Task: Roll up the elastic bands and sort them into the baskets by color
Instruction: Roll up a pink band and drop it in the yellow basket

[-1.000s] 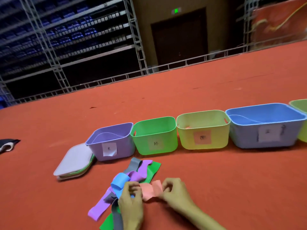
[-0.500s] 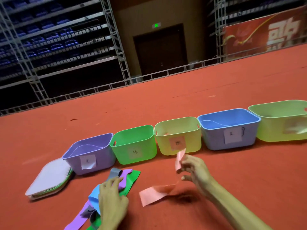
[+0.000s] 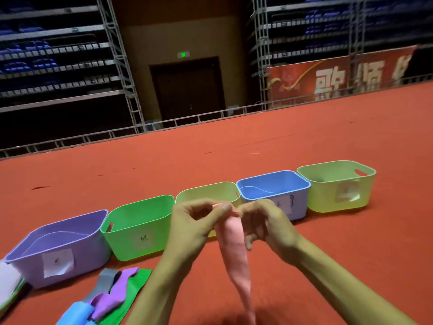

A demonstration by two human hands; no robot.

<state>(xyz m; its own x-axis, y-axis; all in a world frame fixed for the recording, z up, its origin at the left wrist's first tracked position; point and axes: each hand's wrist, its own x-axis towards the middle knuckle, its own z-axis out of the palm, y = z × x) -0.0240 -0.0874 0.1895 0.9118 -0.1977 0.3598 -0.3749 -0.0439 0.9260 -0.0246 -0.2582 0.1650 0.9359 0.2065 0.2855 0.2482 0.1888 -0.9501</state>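
Note:
A pink elastic band (image 3: 234, 249) hangs down from both hands, raised above the red floor. My left hand (image 3: 192, 224) and my right hand (image 3: 264, 221) pinch its top end together, in front of the yellow basket (image 3: 206, 192). A pile of loose bands lies at the lower left: grey (image 3: 105, 281), purple (image 3: 112, 299), green (image 3: 133, 292) and light blue (image 3: 75, 314). Baskets stand in a row: purple (image 3: 58, 245), green (image 3: 138, 221), yellow, blue (image 3: 274, 186) and a second yellow-green one (image 3: 337, 184).
Each basket carries a white paper label. A stack of flat lids (image 3: 9, 285) lies at the far left edge. Metal scaffolding (image 3: 121, 66) and a low railing (image 3: 164, 123) border the red floor at the back.
My right hand has lifted the pink band off the floor. My left hand has left the pile and joined the right at the band's top end. The view has shifted left to right.

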